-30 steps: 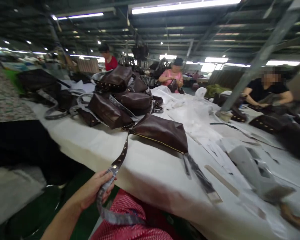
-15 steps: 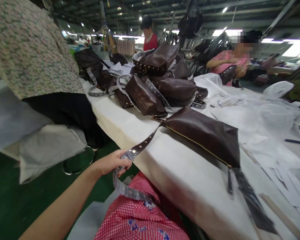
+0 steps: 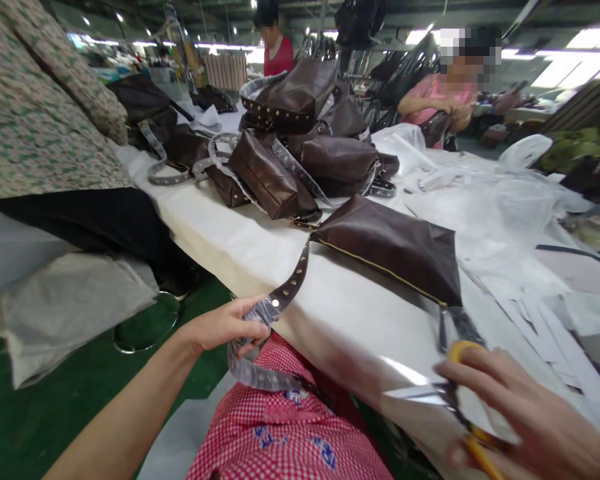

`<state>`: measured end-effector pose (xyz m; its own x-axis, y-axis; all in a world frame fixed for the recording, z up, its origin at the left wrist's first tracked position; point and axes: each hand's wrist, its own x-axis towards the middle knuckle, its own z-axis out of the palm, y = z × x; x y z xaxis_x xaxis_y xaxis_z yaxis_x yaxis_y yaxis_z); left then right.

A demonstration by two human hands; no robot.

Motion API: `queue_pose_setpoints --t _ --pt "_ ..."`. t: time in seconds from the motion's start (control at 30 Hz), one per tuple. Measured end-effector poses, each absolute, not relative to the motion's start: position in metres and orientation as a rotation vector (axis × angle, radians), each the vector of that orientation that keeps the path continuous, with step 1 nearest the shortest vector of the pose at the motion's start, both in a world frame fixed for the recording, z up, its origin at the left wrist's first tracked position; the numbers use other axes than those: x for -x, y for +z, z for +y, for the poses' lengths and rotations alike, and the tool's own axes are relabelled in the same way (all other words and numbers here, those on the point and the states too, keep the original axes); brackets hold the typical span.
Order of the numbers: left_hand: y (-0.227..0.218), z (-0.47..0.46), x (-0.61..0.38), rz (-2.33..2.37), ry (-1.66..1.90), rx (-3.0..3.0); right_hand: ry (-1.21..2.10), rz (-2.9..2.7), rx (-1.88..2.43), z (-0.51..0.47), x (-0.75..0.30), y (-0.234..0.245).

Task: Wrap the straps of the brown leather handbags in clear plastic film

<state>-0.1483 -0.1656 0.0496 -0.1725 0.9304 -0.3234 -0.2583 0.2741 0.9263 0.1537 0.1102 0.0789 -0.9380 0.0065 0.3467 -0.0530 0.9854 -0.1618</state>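
My left hand (image 3: 237, 327) is closed around a dark brown studded strap (image 3: 287, 287), partly wrapped in clear plastic film. One end of this strap joins a dark brown leather bag (image 3: 390, 243) with a gold zip, lying on the white table; the rest loops down over my red checked apron (image 3: 275, 427). At the lower right, my right hand (image 3: 520, 407) grips yellow-handled scissors (image 3: 467, 437). Their blades are apart and point left, just off the table edge and away from the strap. Another plastic-wrapped strap (image 3: 467, 325) hangs from the bag's near corner, partly behind my right hand.
A heap of similar brown bags (image 3: 300, 153) covers the table's far part. Clear plastic and white scraps (image 3: 505, 193) spread over the right side. A person in a floral top (image 3: 45, 113) stands close at left. A person in pink (image 3: 433, 100) handles a bag across the table.
My right hand has come into view from the lower right with open scissors. My left hand still holds the strap in nearly the same place. The view has shifted slightly.
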Motion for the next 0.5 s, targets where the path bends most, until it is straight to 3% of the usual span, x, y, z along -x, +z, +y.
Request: queue_pose_setpoints --t 0.23,0.5 --pt "0.05 -0.169 0.148 1.163 1.167 -0.695 0.125 -2.989 -0.307 0.078 -0.036 0.082" --pt "0.047 -0.174 0.151 1.159 1.203 -0.652 0.11 -3.029 -0.474 0.082 -0.006 0.083"
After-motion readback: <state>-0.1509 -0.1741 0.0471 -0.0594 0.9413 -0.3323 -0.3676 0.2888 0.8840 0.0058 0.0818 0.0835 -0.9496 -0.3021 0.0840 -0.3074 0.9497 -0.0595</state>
